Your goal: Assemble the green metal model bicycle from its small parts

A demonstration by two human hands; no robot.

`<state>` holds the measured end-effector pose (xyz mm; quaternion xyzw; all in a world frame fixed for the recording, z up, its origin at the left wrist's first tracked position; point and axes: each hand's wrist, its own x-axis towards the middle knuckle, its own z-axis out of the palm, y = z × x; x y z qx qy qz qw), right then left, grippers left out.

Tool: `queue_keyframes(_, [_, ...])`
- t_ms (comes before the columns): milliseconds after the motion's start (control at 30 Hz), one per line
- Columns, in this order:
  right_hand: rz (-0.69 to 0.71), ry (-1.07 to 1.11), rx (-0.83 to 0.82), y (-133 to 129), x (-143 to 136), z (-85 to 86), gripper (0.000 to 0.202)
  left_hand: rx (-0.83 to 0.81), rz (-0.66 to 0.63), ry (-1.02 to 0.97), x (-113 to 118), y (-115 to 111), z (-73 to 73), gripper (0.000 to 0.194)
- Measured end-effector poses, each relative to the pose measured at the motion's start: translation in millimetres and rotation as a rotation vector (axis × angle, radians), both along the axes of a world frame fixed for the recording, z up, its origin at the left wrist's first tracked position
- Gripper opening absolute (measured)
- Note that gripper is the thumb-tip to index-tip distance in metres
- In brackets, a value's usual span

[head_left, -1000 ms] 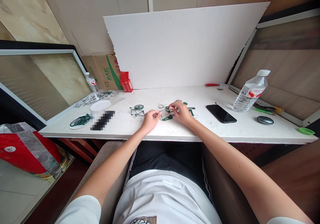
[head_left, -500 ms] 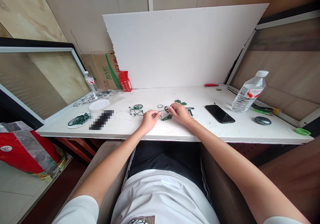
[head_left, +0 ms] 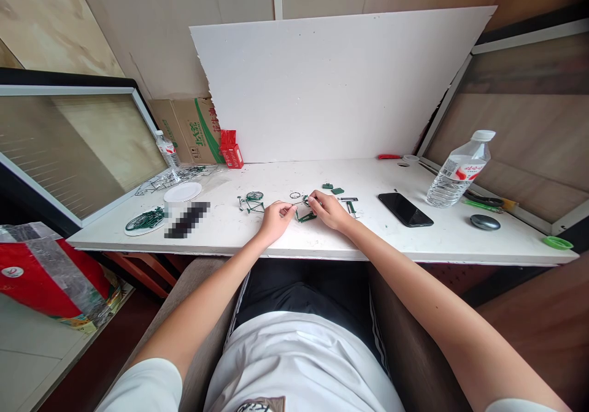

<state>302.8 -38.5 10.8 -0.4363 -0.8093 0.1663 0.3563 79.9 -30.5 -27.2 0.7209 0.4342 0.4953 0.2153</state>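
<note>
A thin piece stretches between two bare hands above the front middle of a white worktop, its long axis running roughly left to right. Fingertips of the left hand are pinched on one end, those of the right hand on the other; its finer shape is too small to tell. The right hand has shifted slightly since a second ago, baring two green blocks behind it, one of them partly covered then. One green frame lies to the left, one dark ring just behind the fingers. Farther out are two plates, one heaped with green parts, two water bottles and one black phone.
</note>
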Motion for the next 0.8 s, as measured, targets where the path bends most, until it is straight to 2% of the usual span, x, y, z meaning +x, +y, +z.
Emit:
queue_keyframes(233, [0.015,0.005,-0.043,1.0,1.0,-1.6,0.048,-0.011,-0.003,-0.001,-0.6,-0.5,0.6,0.025])
queue_keyframes(400, [0.045,0.097,-0.060,0.9,0.1,-5.0,0.038,0.003,-0.016,0.000,0.6,-1.1,0.4,0.021])
queue_keyframes(533, [0.059,0.092,-0.047,1.3,-0.7,-6.7,0.031,0.001,-0.010,-0.004,0.8,-1.0,0.4,0.021])
queue_keyframes(800, [0.030,0.083,0.031,2.0,-1.2,-6.1,0.032,0.001,-0.009,-0.003,0.1,-0.5,0.5,0.020])
